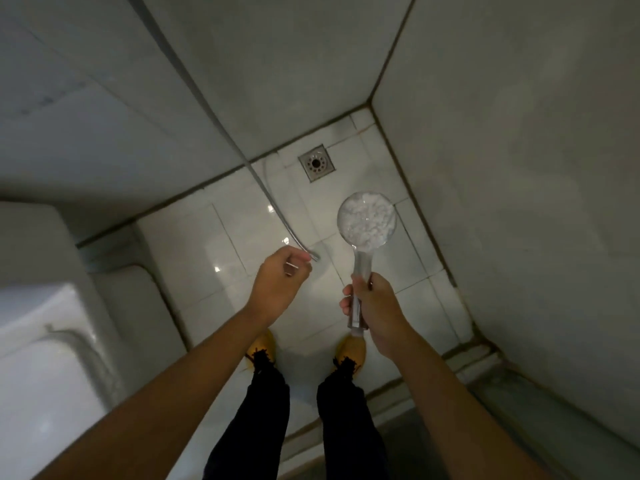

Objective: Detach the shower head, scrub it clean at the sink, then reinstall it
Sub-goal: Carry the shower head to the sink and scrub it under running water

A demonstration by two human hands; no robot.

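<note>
My right hand (375,308) grips the clear handle of the shower head (366,220), whose round face points up and looks white and foamy. The head is separate from the hose. My left hand (278,277) is closed around the free metal end of the shower hose (266,192), which runs up and left along the tiled wall. The two hands are held apart above the shower floor, the left one slightly higher in view.
A square metal floor drain (317,162) sits in the white tiled floor (214,237) near the corner. A white toilet or basin (41,341) fills the left side. Grey tiled walls (502,150) close in on the right. My feet in yellow shoes (349,351) stand below.
</note>
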